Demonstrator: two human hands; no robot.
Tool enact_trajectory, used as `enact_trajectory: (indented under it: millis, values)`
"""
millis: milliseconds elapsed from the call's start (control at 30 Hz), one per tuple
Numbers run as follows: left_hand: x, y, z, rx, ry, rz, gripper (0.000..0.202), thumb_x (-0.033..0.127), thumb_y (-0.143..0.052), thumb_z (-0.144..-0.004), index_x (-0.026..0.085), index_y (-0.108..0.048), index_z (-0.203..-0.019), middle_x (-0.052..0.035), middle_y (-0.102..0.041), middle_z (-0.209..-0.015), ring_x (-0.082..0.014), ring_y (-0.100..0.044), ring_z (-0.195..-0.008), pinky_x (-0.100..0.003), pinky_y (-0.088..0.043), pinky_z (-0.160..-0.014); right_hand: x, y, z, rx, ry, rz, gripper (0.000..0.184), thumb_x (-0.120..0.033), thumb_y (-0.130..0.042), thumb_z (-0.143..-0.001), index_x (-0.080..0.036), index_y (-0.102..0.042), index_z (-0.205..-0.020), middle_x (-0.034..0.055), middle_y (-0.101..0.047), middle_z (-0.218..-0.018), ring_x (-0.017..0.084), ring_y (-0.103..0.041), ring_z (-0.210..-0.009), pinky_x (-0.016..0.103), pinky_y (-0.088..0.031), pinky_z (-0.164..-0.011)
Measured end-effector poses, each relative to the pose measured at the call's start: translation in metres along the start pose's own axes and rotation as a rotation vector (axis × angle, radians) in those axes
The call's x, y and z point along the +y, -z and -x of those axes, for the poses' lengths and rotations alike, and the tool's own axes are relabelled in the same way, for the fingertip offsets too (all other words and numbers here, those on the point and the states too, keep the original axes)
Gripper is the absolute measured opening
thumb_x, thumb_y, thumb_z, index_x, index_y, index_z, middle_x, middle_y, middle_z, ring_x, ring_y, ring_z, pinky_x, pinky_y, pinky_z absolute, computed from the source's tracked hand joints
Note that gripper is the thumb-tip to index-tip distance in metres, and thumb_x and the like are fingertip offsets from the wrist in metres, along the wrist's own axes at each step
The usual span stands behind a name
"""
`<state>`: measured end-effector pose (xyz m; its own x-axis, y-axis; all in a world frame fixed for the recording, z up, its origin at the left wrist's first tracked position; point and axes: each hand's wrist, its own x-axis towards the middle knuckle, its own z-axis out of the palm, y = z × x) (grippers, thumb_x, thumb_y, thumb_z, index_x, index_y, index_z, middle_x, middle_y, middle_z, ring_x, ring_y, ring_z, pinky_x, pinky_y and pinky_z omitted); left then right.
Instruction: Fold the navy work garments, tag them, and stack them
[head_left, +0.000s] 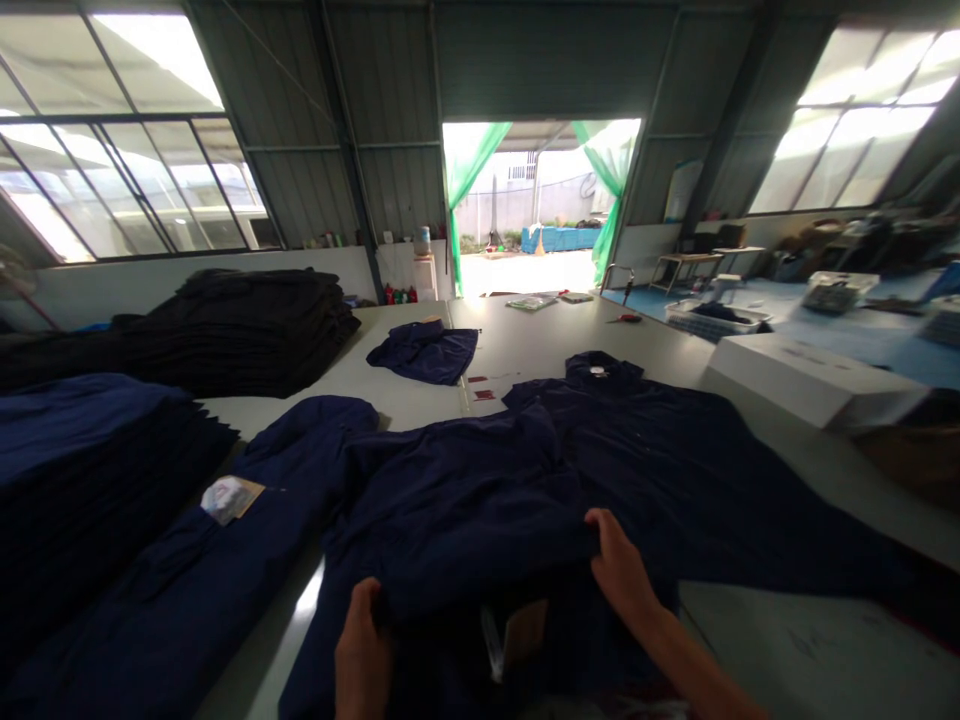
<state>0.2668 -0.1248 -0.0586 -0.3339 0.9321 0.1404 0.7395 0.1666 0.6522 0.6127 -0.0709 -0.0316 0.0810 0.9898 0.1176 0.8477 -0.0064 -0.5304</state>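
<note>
A navy blue jacket [465, 500] is spread in front of me, its near edge lifted off the table. My left hand [364, 650] is closed on that edge at the left. At the right, my right hand [619, 570] pinches the same edge between thumb and fingers. Below the raised fabric hangs a brown card tag [525, 632] beside a white strip. Another navy jacket [660, 450] lies flat to the right, partly touching this one. Along the left side lies a navy garment [247, 540] with a white and brown tag [231, 498] on it.
Stacks of dark garments [247, 335] and blue garments [90, 440] rise at the left. A small navy piece [424, 350] and dark red strips [484, 395] lie on the pale table [525, 335]. Scissors [628, 318] rest farther back. A white box [810, 375] borders the right side.
</note>
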Motion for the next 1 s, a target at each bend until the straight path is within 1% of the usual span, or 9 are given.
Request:
enact_trajectory:
  millis: [100, 200, 300, 400, 500, 667, 767, 867, 1000]
  values:
    - [0.006, -0.001, 0.003, -0.269, 0.092, -0.218, 0.050, -0.003, -0.033, -0.066, 0.016, -0.048, -0.111, -0.0085, -0.060, -0.108, -0.0142, -0.058, -0.100, -0.023, -0.043, -0.085, 0.007, -0.001, 0.004, -0.231, -0.039, 0.179, 0.052, 0.003, -0.032, -0.058, -0.018, -0.049, -0.103, 0.0081, -0.056, -0.103, 0.018, -0.054, -0.097, 0.029, -0.039, -0.084]
    - [0.027, -0.003, 0.011, -0.236, 0.016, -0.394, 0.054, -0.005, -0.034, -0.065, 0.011, -0.050, -0.114, -0.0126, -0.057, -0.113, -0.0173, -0.054, -0.104, -0.027, -0.040, -0.089, -0.004, -0.002, 0.011, -0.157, 0.028, 0.293, 0.053, -0.002, -0.039, -0.061, -0.014, -0.049, -0.111, 0.0126, -0.053, -0.112, 0.024, -0.047, -0.106, 0.035, -0.035, -0.089]
    - [0.052, -0.006, 0.019, -0.213, -0.190, -0.402, 0.048, 0.001, -0.035, -0.071, 0.023, -0.058, -0.107, -0.0067, -0.056, -0.116, -0.0197, -0.048, -0.110, -0.036, -0.035, -0.094, -0.027, 0.000, 0.020, -0.181, 0.253, 0.193, 0.050, -0.007, -0.041, -0.061, -0.021, -0.053, -0.107, 0.0068, -0.053, -0.114, 0.022, -0.042, -0.110, 0.037, -0.030, -0.093]
    - [0.067, -0.012, 0.026, -0.381, -0.290, -0.344, 0.046, 0.007, -0.040, -0.071, 0.031, -0.058, -0.105, -0.0011, -0.057, -0.117, -0.0191, -0.046, -0.113, -0.043, -0.028, -0.097, -0.049, 0.004, 0.028, -0.407, 0.435, 0.063, 0.039, -0.012, -0.044, -0.063, -0.023, -0.058, -0.098, 0.0035, -0.059, -0.105, 0.019, -0.047, -0.104, 0.035, -0.031, -0.091]
    - [0.069, -0.015, 0.031, -0.450, -0.208, -0.363, 0.057, 0.010, -0.045, -0.066, 0.030, -0.049, -0.119, -0.0026, -0.052, -0.126, -0.0199, -0.043, -0.117, -0.045, -0.026, -0.098, -0.063, 0.014, 0.035, -0.545, 0.457, 0.000, 0.028, -0.016, -0.049, -0.066, -0.019, -0.062, -0.091, 0.0037, -0.064, -0.093, 0.018, -0.054, -0.093, 0.032, -0.035, -0.087]
    - [0.057, -0.011, 0.033, -0.481, -0.138, -0.275, 0.037, 0.017, -0.039, -0.078, 0.027, -0.055, -0.109, -0.0010, -0.066, -0.097, -0.0132, -0.060, -0.091, -0.027, -0.040, -0.084, -0.074, 0.041, 0.037, -1.136, 0.444, -0.354, 0.027, -0.036, -0.055, -0.072, -0.019, -0.066, -0.090, -0.0016, -0.067, -0.079, 0.012, -0.059, -0.071, 0.020, -0.043, -0.064]
    - [0.059, -0.011, 0.026, -0.337, -0.101, -0.300, 0.032, 0.021, -0.033, -0.083, 0.025, -0.062, -0.097, -0.0025, -0.067, -0.092, -0.0138, -0.061, -0.086, -0.024, -0.043, -0.077, -0.073, 0.035, 0.023, -0.805, 0.388, -0.196, 0.025, -0.026, -0.046, -0.078, -0.018, -0.065, -0.092, 0.0022, -0.067, -0.085, 0.015, -0.059, -0.080, 0.025, -0.044, -0.073]
    - [0.062, -0.017, 0.022, -0.215, -0.137, -0.406, 0.045, 0.016, -0.042, -0.075, 0.027, -0.053, -0.117, -0.0051, -0.055, -0.123, -0.0200, -0.048, -0.114, -0.037, -0.037, -0.094, -0.059, 0.012, 0.006, -0.382, 0.312, 0.158, 0.038, -0.017, -0.050, -0.073, -0.022, -0.059, -0.109, 0.0082, -0.060, -0.113, 0.025, -0.049, -0.108, 0.043, -0.036, -0.092]
    - [0.051, -0.022, 0.032, -0.496, -0.092, -0.579, 0.083, 0.013, -0.050, -0.057, 0.040, -0.027, -0.133, 0.0040, -0.023, -0.146, -0.0294, -0.013, -0.134, -0.066, -0.009, -0.099, -0.031, -0.008, 0.003, -0.537, 0.209, 0.383, 0.074, -0.014, -0.062, -0.057, -0.032, -0.044, -0.127, 0.0050, -0.041, -0.136, 0.037, -0.033, -0.122, 0.061, -0.027, -0.095]
